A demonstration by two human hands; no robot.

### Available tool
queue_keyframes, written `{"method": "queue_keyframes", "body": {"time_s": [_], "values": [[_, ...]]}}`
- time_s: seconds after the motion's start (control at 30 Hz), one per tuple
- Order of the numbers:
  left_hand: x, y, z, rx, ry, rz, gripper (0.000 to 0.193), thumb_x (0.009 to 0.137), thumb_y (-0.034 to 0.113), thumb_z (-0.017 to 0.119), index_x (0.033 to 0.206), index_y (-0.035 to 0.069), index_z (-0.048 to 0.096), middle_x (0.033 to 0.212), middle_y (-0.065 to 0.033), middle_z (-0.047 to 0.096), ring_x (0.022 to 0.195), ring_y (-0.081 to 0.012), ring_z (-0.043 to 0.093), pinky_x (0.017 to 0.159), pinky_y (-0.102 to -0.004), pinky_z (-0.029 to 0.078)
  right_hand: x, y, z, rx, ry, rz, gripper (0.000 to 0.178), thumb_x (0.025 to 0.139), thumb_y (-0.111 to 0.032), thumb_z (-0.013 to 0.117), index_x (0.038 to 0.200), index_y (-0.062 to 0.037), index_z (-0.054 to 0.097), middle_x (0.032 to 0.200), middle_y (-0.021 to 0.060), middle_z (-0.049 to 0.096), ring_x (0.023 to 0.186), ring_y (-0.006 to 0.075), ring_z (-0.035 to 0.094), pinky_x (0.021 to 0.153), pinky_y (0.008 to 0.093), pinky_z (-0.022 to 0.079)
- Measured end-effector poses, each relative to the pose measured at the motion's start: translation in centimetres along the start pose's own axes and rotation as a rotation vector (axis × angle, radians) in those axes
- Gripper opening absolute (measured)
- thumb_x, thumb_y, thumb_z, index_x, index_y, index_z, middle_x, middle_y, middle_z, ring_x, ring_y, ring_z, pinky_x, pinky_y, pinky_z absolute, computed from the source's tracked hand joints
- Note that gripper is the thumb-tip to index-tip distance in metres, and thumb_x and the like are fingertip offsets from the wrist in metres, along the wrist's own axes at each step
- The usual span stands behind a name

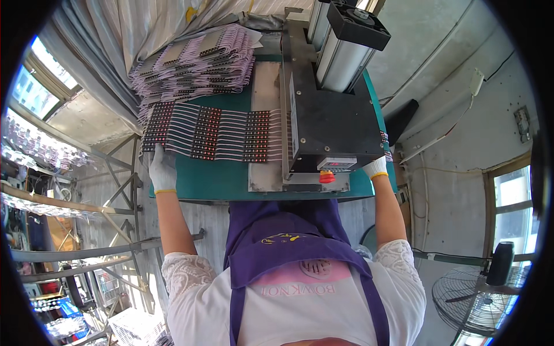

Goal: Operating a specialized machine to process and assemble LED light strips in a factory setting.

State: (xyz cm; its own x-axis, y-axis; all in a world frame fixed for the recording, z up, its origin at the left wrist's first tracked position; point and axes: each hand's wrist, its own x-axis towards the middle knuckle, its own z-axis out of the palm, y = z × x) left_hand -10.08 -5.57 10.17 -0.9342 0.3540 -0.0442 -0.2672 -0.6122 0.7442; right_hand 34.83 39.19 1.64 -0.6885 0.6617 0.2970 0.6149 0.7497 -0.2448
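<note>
A wide band of LED module strings [206, 132], black blocks with red and pale dots joined by pale wires, lies across the green table and passes under the black press machine [332, 115]. My left hand [163, 168], in a white glove with a yellow cuff, pinches the band's near left corner, thumb on top and other fingers mostly hidden beneath. My right hand [376, 167], gloved the same way, is at the machine's right side. Its fingers are hidden behind the housing. Just beyond it, the band's other end [386, 147] shows in part.
A tall pile of folded module strings [199, 63] stands at the table's back left, by a grey curtain [109, 52]. A red knob [327, 176] juts from the machine's front, below a small display. Metal railings [124, 202] run at left; a fan [467, 294] stands at lower right.
</note>
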Motion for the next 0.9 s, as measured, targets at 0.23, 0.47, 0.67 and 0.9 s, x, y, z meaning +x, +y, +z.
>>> {"method": "queue_keyframes", "body": {"time_s": [0.23, 0.47, 0.67, 0.9], "values": [[-3.0, -4.5, -0.3, -0.042, -0.011, -0.221, 0.03, 0.098, 0.022, 0.062, 0.124, 0.009, 0.058, 0.118, -0.0024, 0.064, 0.11, -0.0192, 0.059, 0.095, -0.0372, 0.049, 0.6, -2.8, -8.0, -0.113, 0.249, 0.261, 0.015, 0.085, -0.01, 0.062, 0.099, -0.0091, 0.065, 0.098, 0.0171, 0.066, 0.092, 0.0372, 0.065, 0.079, 0.0456, 0.052], [-8.9, -8.7, 2.9, 1.381, -0.385, 0.14, 0.024, 0.092, 0.025, 0.066, 0.108, 0.007, 0.071, 0.089, -0.0066, 0.072, 0.084, -0.0244, 0.069, 0.075, -0.0346, 0.055, -1.4, 1.9, -5.9, -0.075, 0.057, 0.322, 0.041, 0.083, -0.004, 0.055, 0.123, -0.0116, 0.062, 0.118, 0.0174, 0.064, 0.102, 0.0385, 0.064, 0.091, 0.0451, 0.051], [-11.0, -9.5, 8.1, 1.86, -1.127, 0.461, 0.1, 0.058, 0.051, 0.084, 0.138, 0.003, 0.048, 0.15, -0.0182, 0.038, 0.142, -0.0369, 0.031, 0.116, -0.0553, 0.023, -4.1, -7.4, -7.0, 0.303, -0.08, 0.184, 0.051, 0.076, -0.019, 0.076, 0.124, -0.0076, 0.061, 0.12, 0.0157, 0.063, 0.102, 0.0339, 0.064, 0.089, 0.0424, 0.052], [-10.9, -10.8, 7.9, 1.868, -1.127, 0.566, 0.099, 0.056, 0.053, 0.082, 0.134, 0.001, 0.049, 0.144, -0.0172, 0.041, 0.14, -0.0339, 0.032, 0.114, -0.054, 0.025, -7.6, -14.8, -8.2, 0.087, -0.294, -0.103, 0.069, 0.062, -0.025, 0.086, 0.124, -0.0097, 0.06, 0.135, 0.0158, 0.052, 0.12, 0.0374, 0.053, 0.1, 0.0445, 0.046]]}}
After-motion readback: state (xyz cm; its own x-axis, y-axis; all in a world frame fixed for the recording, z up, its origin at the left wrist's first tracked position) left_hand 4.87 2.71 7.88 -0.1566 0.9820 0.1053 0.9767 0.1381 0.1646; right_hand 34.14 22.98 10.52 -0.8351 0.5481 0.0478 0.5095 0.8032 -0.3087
